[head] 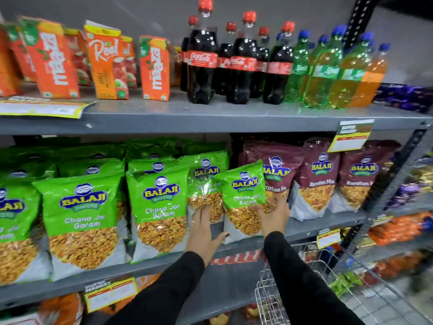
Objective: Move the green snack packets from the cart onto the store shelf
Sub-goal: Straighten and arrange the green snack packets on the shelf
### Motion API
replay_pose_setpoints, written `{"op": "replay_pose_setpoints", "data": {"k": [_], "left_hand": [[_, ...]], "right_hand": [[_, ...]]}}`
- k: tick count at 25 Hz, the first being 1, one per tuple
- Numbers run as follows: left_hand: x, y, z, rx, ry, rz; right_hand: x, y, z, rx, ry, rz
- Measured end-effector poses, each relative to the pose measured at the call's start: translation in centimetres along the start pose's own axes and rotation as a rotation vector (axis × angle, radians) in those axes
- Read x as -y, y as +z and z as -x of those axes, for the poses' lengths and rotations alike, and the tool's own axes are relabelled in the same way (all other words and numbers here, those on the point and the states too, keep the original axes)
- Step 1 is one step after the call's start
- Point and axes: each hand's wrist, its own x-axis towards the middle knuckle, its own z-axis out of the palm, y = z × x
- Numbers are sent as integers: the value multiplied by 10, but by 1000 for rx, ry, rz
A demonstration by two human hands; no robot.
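- Head view shows my two hands at the middle shelf (304,227), both arms in black sleeves.
- My right hand (274,218) holds a green snack bag (243,200) by its right side. My fingers are curled around its edge, mostly hidden behind the bag.
- That bag stands upright on the front of the shelf, between the other green bags and the dark red bags (314,177).
- My left hand (203,231) is open and flat. Its fingers (202,213) press on the bottom of another green bag (206,184) just behind, and my thumb touches the low left corner of the bag I hold.
- More green bags (86,212) stand in rows to the left, filling that part of the shelf.
- A wire cart (311,277) sits low on the right, under my right arm. I cannot tell what is in it; it is blurry.
- Up on the top shelf stand juice boxes (107,64) and soda bottles (203,59).
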Motion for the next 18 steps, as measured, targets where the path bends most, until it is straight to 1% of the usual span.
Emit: {"op": "replay_pose_setpoints", "data": {"k": [1,3,5,6,9,12,16,18], "left_hand": [[-5,14,-10,59,-87,60],[-9,33,-28,136,-277,188],[-10,50,-43,204,-385,228],[-10,54,-46,228,-413,235],[-11,59,-44,234,-442,281],[-7,52,-37,166,-446,296],[6,27,-32,83,-477,187],[13,19,-32,101,-493,128]], "right_hand": [[-8,-7,-9,61,57,6],[-19,-16,-20,275,143,-29],[-31,-18,-27,484,177,-14],[-35,-16,-28,538,167,12],[-37,-13,-26,567,101,40],[-34,-5,-17,599,43,-22],[-23,17,-3,655,-14,-35],[-19,26,1,658,-4,-18]]}}
